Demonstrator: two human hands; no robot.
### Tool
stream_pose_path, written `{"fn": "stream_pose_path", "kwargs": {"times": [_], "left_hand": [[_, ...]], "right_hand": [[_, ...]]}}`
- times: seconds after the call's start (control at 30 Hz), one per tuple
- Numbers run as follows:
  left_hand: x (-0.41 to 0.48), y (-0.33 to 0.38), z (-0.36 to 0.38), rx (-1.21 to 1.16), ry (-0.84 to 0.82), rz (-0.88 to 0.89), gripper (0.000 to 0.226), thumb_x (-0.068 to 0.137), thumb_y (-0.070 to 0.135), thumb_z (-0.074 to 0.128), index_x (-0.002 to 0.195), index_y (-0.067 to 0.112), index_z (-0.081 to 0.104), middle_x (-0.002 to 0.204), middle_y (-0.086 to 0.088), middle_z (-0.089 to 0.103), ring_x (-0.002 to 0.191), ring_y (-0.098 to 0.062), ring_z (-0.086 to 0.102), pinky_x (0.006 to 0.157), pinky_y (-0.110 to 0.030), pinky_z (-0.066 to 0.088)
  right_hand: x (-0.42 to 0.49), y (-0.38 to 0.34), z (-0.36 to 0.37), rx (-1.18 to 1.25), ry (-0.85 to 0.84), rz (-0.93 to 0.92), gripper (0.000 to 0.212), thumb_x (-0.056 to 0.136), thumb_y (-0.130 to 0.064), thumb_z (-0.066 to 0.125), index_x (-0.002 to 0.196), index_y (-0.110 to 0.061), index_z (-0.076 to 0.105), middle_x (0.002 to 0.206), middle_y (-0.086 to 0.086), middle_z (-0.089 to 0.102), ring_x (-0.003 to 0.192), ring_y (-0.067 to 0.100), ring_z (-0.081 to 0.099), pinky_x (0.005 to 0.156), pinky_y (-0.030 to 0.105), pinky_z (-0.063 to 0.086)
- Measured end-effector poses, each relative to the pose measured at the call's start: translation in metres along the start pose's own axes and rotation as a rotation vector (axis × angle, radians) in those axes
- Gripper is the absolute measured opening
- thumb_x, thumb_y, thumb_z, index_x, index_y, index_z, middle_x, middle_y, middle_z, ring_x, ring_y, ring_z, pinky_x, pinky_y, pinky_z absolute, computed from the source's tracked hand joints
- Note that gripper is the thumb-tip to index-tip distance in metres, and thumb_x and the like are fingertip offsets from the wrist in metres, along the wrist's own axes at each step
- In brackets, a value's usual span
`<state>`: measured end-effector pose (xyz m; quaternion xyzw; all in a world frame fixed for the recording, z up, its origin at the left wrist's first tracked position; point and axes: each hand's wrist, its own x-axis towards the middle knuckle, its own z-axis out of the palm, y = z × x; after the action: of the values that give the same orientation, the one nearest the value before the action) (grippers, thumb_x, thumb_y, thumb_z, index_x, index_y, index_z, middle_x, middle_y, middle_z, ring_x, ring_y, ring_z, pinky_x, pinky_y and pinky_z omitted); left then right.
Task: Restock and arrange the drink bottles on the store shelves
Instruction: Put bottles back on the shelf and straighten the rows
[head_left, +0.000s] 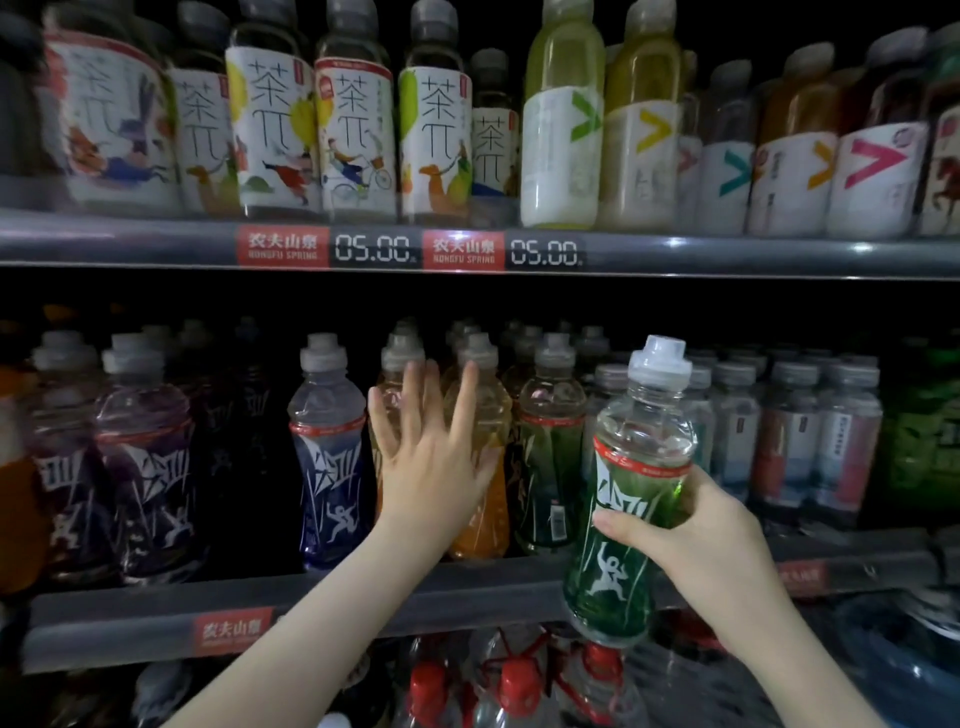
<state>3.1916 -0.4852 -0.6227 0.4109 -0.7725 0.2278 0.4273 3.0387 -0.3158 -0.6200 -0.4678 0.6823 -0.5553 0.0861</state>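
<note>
R hand (711, 535) holds green bottle (628, 499) in front of middle shelf (156, 618); L hand (431, 457) flat on orange bottle (483, 499).
R fingers & thumb are wrapped round the green bottle's mid-section. Bottle is near upright w/ white cap up, base below the shelf's front lip, not on the shelf. L fingers are straight & spread, palm against the front orange bottle in its row. Just R of it stands a shelved green one (550, 467), a blue bottle (327, 467) to its L, purple bottles (145, 467) further L. Upper shelf (130, 244) carries tea bottles (353, 135); price tags (371, 248) read 05.00.
</note>
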Motion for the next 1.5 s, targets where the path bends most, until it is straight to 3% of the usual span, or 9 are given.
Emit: {"fn": "stream_pose_path", "kwargs": {"times": [0.13,0.27,0.4,0.6,0.8,0.9,1.07,1.3,1.5], "left_hand": [[0.009,0.007,0.009,0.009,-0.01,0.025,0.106,0.067,0.061,0.07,0.152,0.021,0.02,0.118,-0.027,0.059,0.136,-0.039,0.032,0.11,-0.056,-0.008],[0.006,0.012,0.012,-0.165,0.069,-0.026,0.108,0.061,0.045,0.076,0.148,0.022,0.017,0.108,-0.028,0.052,0.126,-0.035,0.024,0.107,-0.053,0.005],[-0.008,0.018,0.005,-0.296,0.224,0.04,0.098,0.064,0.039,0.068,0.145,0.026,0.014,0.113,-0.014,0.033,0.123,-0.038,0.029,0.094,-0.065,0.037],[-0.03,0.003,0.004,-0.397,0.241,-0.035,0.105,0.071,0.037,0.076,0.146,0.028,0.003,0.129,-0.009,0.026,0.123,-0.046,0.037,0.079,-0.063,0.049],[-0.033,-0.006,0.004,-0.357,0.205,-0.06,0.101,0.079,0.056,0.051,0.148,0.029,-0.018,0.142,-0.008,0.021,0.132,-0.044,0.035,0.089,-0.068,0.043],[-0.022,0.005,0.01,-0.224,0.172,-0.057,0.099,0.077,0.056,0.055,0.152,0.021,-0.001,0.139,-0.011,0.038,0.138,-0.034,0.022,0.107,-0.063,0.024],[0.0,0.021,0.028,-0.087,0.095,-0.076,0.106,0.067,0.045,0.074,0.152,0.015,0.017,0.129,-0.017,0.054,0.134,-0.033,0.025,0.11,-0.052,-0.001],[-0.012,0.059,0.023,-0.056,0.231,0.055,0.076,0.082,0.035,0.06,0.149,0.023,0.027,0.149,-0.023,0.029,0.142,-0.037,0.015,0.113,-0.053,-0.001],[0.017,0.125,0.04,-0.063,0.051,0.222,0.08,0.079,0.048,0.063,0.149,0.025,0.032,0.135,-0.029,0.049,0.14,-0.035,0.028,0.113,-0.051,-0.011]], "right_hand": [[0.005,0.001,0.002,0.018,0.013,-0.001,0.045,0.063,-0.034,0.086,0.101,-0.028,0.063,0.088,-0.018,0.067,0.08,-0.004,0.059,0.06,0.012,0.04],[0.005,0.006,0.008,0.058,0.045,0.003,0.042,0.063,-0.032,0.087,0.098,-0.029,0.064,0.086,-0.018,0.068,0.079,-0.004,0.061,0.061,0.013,0.041],[0.006,0.008,0.008,0.085,0.07,0.003,0.041,0.063,-0.031,0.086,0.097,-0.03,0.065,0.086,-0.02,0.068,0.079,-0.007,0.059,0.062,0.013,0.04],[0.007,0.014,0.002,0.095,0.097,0.003,0.04,0.062,-0.031,0.087,0.095,-0.033,0.063,0.086,-0.019,0.068,0.08,-0.005,0.06,0.063,0.015,0.041],[0.011,0.023,-0.003,0.138,0.148,0.021,0.041,0.061,-0.031,0.087,0.095,-0.029,0.066,0.084,-0.016,0.071,0.082,0.003,0.065,0.065,0.02,0.045],[0.014,0.026,-0.004,0.151,0.171,0.033,0.039,0.06,-0.032,0.088,0.092,-0.029,0.067,0.083,-0.014,0.072,0.083,0.007,0.066,0.068,0.025,0.048],[0.014,0.029,-0.011,0.131,0.178,0.037,0.041,0.059,-0.032,0.088,0.093,-0.029,0.066,0.084,-0.014,0.073,0.083,0.007,0.067,0.068,0.026,0.048],[0.011,0.037,-0.027,0.087,0.21,0.046,0.04,0.062,-0.032,0.087,0.095,-0.03,0.064,0.085,-0.017,0.07,0.081,0.002,0.063,0.064,0.021,0.045],[0.008,0.043,-0.048,0.058,0.267,0.07,0.041,0.061,-0.032,0.088,0.095,-0.028,0.064,0.087,-0.016,0.07,0.082,0.004,0.063,0.066,0.025,0.047]]}}
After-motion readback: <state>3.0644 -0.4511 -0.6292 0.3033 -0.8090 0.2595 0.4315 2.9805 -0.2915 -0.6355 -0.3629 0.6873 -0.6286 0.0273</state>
